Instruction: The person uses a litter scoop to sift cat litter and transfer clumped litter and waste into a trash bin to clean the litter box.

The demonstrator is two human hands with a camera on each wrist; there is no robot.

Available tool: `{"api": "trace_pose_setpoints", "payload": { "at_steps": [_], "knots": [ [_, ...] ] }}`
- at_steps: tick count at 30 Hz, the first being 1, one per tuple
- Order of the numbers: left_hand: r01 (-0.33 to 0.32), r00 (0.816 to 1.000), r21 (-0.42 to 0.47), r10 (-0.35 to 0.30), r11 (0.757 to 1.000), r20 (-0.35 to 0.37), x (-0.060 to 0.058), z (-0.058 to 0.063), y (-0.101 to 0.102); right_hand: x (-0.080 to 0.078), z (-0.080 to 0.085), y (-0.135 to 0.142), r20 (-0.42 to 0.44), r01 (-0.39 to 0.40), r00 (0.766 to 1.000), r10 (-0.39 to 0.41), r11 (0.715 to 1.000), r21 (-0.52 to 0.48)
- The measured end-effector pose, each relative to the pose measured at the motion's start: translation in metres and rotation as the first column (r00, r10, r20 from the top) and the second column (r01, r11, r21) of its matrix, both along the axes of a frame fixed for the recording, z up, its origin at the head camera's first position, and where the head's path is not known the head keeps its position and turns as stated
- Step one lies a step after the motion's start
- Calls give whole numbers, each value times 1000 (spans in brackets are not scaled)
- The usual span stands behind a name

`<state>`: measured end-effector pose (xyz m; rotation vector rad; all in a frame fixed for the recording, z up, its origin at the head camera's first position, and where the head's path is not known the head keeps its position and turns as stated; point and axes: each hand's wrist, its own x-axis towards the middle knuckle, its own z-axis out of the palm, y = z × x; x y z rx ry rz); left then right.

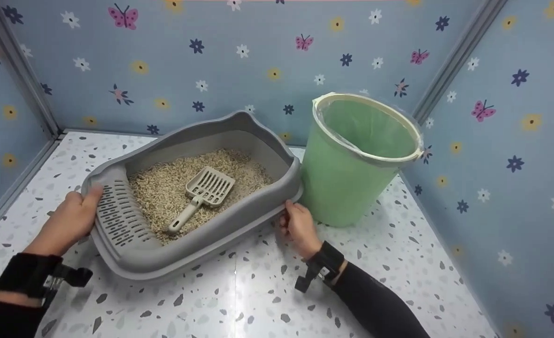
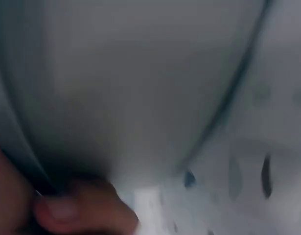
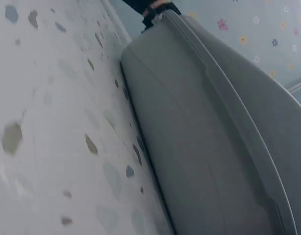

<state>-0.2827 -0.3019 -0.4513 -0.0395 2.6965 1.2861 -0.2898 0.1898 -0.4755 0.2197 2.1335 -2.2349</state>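
– how is the grey litter tray [image 1: 230,225] placed relative to the fingers [image 1: 284,224]?
– between the two hands: its slotted end is gripped by the left hand [image 1: 70,219], with the thumb laid on top, and its lower rim is pinched near the other end by the right hand [image 1: 301,231], with the fingers curled beneath.
– what is contained in it?
– pale granules [image 1: 162,188] are held inside, and a slotted scoop [image 1: 204,199] is laid on them.
– and beside it?
– a green bin [image 1: 335,190], lined with clear film, is stood on the speckled table [image 1: 258,293].
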Motion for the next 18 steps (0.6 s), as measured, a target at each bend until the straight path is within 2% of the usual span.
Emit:
{"api": "trace_pose_setpoints", "payload": {
  "at_steps": [5, 7, 9, 11, 14, 18],
  "knots": [
    [21, 996, 96, -29, 995, 82, 37, 0, 35, -27, -2, 25, 1, 128, 992, -128, 991, 35],
    [8, 996, 98, -17, 995, 87, 46, -1, 46, -34, -5, 30, 24, 162, 986, -164, 985, 54],
    [-3, 998, 72, -2, 997, 66, 49, -2, 51, -37, -8, 33, 49, 175, 983, -179, 982, 68],
    [-12, 999, 52, 10, 999, 49, 48, -4, 52, -33, -8, 32, 46, 173, 983, -178, 980, 100],
    [3, 1000, 39, -4, 999, 21, 40, -5, 45, -17, -3, 28, -5, 162, 987, -163, 977, 138],
    [51, 999, 61, -51, 997, -12, 18, -7, 25, 9, -2, 21, -60, 117, 992, -112, 988, 101]
  ]
}}
